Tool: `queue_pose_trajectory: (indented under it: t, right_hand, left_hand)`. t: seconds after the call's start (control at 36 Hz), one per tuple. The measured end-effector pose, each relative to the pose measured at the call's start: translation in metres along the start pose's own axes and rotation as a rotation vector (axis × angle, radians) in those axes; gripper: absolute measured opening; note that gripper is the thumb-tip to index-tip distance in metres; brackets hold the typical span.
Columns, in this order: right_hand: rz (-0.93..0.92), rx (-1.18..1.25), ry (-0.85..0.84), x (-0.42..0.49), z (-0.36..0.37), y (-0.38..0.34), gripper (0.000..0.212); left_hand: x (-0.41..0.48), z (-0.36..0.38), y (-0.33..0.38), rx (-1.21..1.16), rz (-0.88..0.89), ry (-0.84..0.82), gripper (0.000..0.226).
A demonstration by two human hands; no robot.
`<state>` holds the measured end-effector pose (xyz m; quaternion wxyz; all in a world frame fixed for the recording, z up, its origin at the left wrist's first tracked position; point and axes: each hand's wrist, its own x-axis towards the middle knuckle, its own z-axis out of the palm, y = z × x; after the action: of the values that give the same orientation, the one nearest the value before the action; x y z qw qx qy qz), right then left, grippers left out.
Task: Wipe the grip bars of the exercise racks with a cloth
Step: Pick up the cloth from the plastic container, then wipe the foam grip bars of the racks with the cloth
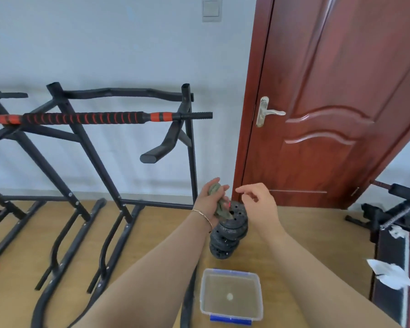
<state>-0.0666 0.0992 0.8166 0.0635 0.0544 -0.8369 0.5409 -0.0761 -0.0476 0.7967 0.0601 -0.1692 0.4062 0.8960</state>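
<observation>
My left hand (210,197) grips a bunched grey-green cloth (219,202), whose tail hangs down over a stack of black weight plates (230,230). My right hand (258,200) hovers just right of the cloth, fingers loosely curled and holding nothing. The black exercise rack (118,147) stands to the left against the wall. Across it lies a black-and-red foam grip bar (85,118), with a curved top bar (126,92) behind and an angled black handle (161,147) below. Both hands are low and right of the bars, apart from them.
A clear plastic tub (231,294) with blue clips holds water on the wooden floor near my arms. A red-brown door (329,102) stands at the right. Another black frame (388,214) and crumpled white paper (388,273) lie at far right. A second rack (0,129) is at far left.
</observation>
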Motion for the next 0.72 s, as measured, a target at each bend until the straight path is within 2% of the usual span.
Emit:
queue_pose_trajectory:
  t: [0.06, 0.11, 0.22, 0.33, 0.42, 0.56, 0.72]
  right_hand:
    - [0.092, 0.011, 0.129, 0.003, -0.002, 0.005, 0.031]
    - [0.184, -0.045, 0.141, 0.007, -0.002, 0.013, 0.028]
    - [0.327, -0.104, 0.102, 0.006, 0.011, 0.041, 0.02]
    - [0.464, -0.135, 0.067, -0.001, 0.025, 0.083, 0.019]
    - [0.505, -0.145, 0.044, -0.003, 0.033, 0.116, 0.017]
    - [0.51, -0.195, -0.026, -0.003, 0.049, 0.184, 0.017]
    - [0.608, -0.199, -0.094, -0.011, 0.067, 0.266, 0.016]
  left_hand:
    - [0.012, -0.005, 0.0, 0.106, 0.005, -0.007, 0.02]
    - [0.022, -0.009, -0.001, 0.292, 0.0, -0.014, 0.015]
    - [0.041, -0.013, -0.012, 0.575, -0.075, -0.036, 0.042]
    - [0.06, -0.022, -0.046, 0.687, -0.156, 0.041, 0.044]
    - [0.077, -0.035, -0.078, 0.821, -0.145, 0.069, 0.043]
    - [0.111, -0.063, -0.134, 1.072, -0.086, 0.025, 0.043]
    - [0.147, -0.1, -0.197, 1.213, -0.103, 0.041, 0.037]
